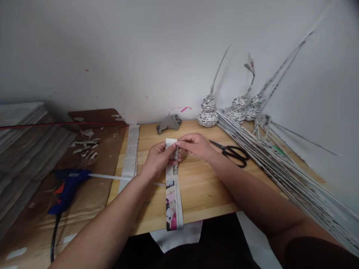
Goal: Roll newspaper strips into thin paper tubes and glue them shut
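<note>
A long newspaper strip [174,198] lies on the wooden board [202,186], running from its front edge toward the wall. My left hand [157,158] pinches the far end of the strip from the left. My right hand [196,145] pinches the same end from the right, with the fingertips of both hands almost meeting. The strip's end is folded or lifted a little between my fingers.
Black scissors [232,152] lie just right of my right hand. Many rolled paper tubes [280,168] and three woven paper shapes [208,112] fill the right side. A blue glue gun [68,185], another paper strip [130,157], a grey cloth [169,123] and stacked newspapers [22,149] are on the left.
</note>
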The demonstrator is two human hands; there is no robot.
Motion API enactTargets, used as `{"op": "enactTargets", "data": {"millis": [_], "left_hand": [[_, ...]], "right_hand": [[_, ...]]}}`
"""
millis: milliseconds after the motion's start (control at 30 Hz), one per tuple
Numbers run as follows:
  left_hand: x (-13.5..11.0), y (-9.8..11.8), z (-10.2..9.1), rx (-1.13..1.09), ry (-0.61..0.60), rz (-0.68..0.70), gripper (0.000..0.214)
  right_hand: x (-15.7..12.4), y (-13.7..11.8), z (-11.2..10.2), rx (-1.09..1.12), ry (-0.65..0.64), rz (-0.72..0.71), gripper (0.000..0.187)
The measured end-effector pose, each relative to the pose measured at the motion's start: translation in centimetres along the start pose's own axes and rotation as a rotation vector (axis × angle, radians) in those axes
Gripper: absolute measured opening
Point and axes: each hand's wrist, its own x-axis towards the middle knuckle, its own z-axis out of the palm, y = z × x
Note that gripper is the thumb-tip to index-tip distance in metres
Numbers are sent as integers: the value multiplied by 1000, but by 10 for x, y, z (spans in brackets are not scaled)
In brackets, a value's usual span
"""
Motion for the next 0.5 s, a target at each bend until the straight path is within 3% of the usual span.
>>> {"op": "enactTargets", "data": {"millis": [500], "left_hand": [[4, -9, -1, 77, -30, 96, 34]], "right_hand": [[3, 2, 6, -25, 130, 18, 29]]}}
